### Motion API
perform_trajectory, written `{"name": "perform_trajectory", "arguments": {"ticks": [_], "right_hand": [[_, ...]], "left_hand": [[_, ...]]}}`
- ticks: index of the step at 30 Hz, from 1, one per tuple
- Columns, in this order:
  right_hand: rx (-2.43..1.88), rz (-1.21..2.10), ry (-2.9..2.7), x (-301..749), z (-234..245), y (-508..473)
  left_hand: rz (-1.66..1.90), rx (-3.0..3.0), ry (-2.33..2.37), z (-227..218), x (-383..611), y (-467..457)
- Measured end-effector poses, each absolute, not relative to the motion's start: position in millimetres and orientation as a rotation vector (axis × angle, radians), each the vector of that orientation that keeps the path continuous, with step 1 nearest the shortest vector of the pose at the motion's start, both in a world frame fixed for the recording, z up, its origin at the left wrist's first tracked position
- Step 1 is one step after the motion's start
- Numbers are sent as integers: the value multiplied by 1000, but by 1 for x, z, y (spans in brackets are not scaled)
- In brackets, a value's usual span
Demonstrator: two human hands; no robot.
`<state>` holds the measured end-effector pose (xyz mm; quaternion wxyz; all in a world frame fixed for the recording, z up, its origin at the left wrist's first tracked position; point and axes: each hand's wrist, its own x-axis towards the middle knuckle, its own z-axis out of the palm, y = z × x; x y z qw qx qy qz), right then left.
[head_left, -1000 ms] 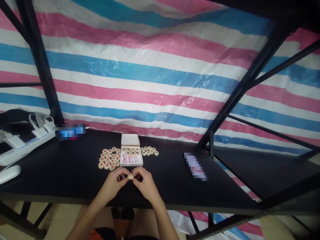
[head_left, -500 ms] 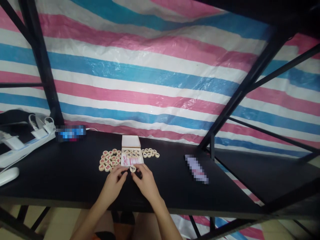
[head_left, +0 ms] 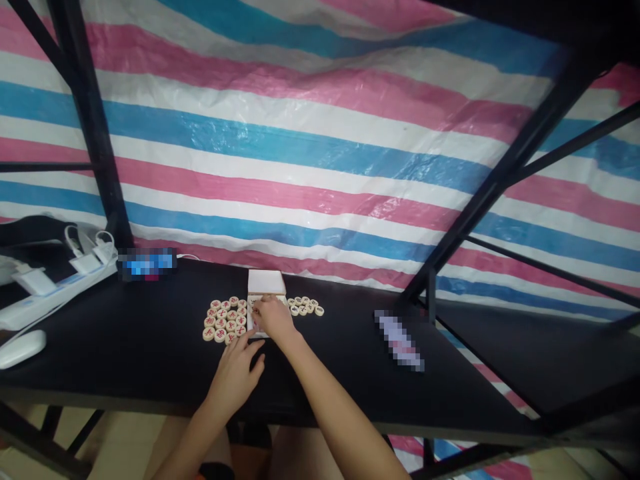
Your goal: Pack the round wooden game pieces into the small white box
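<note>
My right hand point(head_left: 271, 319) reaches forward over a small white box point(head_left: 267, 283) of round wooden game pieces. Its fingers curl down into the box and hide most of the contents. Whether a piece sits in its fingertips is hidden. My left hand point(head_left: 239, 369) lies on the black table point(head_left: 125, 347) just in front of the box, fingers stretched out, holding nothing. A cluster of pieces with red marks point(head_left: 223, 320) lies left of the box, close to my left fingertips. A smaller cluster with dark marks point(head_left: 307, 307) lies to its right.
A white power strip with plugs point(head_left: 55, 287) and a white mouse point(head_left: 21, 347) sit at the left end of the table. Two blurred items point(head_left: 147, 263) point(head_left: 399, 340) lie on the table. Black frame bars point(head_left: 90, 127) stand before a striped tarp wall.
Both hands held one round piece together near the table's front. My right hand has since moved forward onto the box, and my left hand has let go and settled on the table.
</note>
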<state>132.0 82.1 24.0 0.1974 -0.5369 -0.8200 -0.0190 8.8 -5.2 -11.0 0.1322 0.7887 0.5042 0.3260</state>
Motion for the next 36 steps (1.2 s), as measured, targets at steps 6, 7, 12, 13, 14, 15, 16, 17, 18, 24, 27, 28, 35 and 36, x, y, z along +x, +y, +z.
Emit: {"name": "perform_trajectory", "arguments": {"ticks": [6, 7, 12, 13, 14, 15, 16, 17, 18, 24, 27, 28, 35, 36], "right_hand": [[-1563, -130, -2199, 160, 27, 70], [-1604, -150, -2161, 170, 27, 66], [-1748, -199, -2118, 208, 16, 46], [-1751, -199, -2135, 212, 14, 42], [-1751, -199, -2148, 213, 12, 38], [-1752, -203, -2153, 214, 11, 34], [-1756, -212, -2146, 215, 10, 30], [-1760, -222, -2132, 215, 9, 25], [-1767, -223, -2117, 216, 9, 21], [-1752, 19, -1978, 218, 6, -8], [-1608, 194, -1790, 205, 6, -20], [-1533, 279, -1748, 198, 6, -23], [-1231, 645, -1682, 164, 0, -29], [-1234, 645, -1684, 163, 0, -29]], "left_hand": [[923, 2299, 1486, -11, 9, -5], [933, 2292, 1482, -11, 9, -5], [961, 2269, 1480, -12, 8, -6], [977, 2251, 1495, -11, 8, -7], [999, 2226, 1506, -10, 8, -7], [1024, 2196, 1509, -9, 8, -8], [1045, 2165, 1501, -8, 7, -8], [1058, 2139, 1480, -7, 6, -9], [1059, 2120, 1453, -5, 6, -9], [867, 2170, 1277, 5, 5, -13], [842, 2153, 1264, 7, 6, -13], [843, 2139, 1264, 8, 6, -13], [855, 2047, 1233, 5, 5, -9], [857, 2020, 1221, 5, 5, -8]]}}
